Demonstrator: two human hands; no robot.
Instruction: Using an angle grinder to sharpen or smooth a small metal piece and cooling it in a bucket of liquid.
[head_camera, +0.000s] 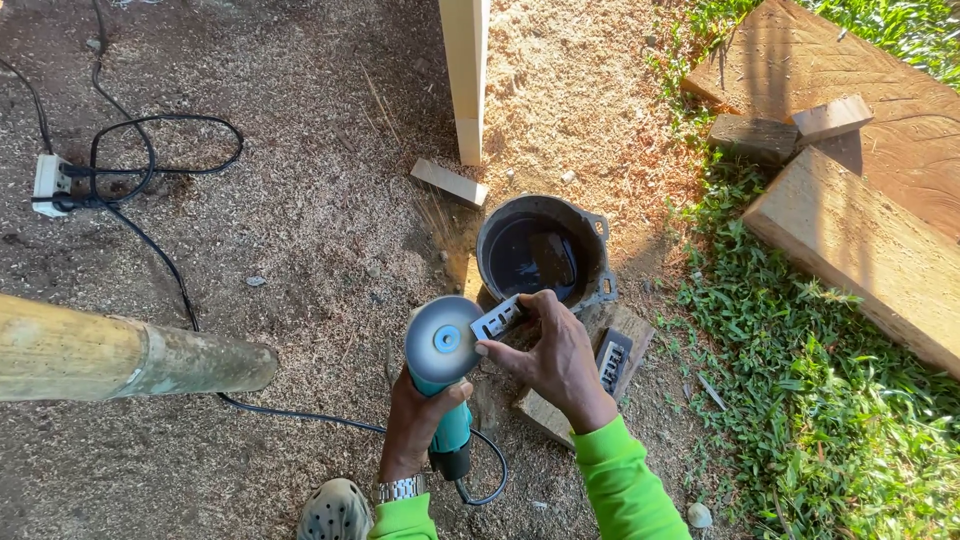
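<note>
Left hand (420, 415) grips teal angle grinder (445, 385); right hand (550, 350) pinches thin, stiff, sharp-looking steel planer blade (497, 318) by its end.

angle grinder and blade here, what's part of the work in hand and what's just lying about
In use: angle grinder in left hand; planer blade in right hand; water pot; second blade on wood block.

Lying about: timber slabs, bamboo pole, power strip.
</note>
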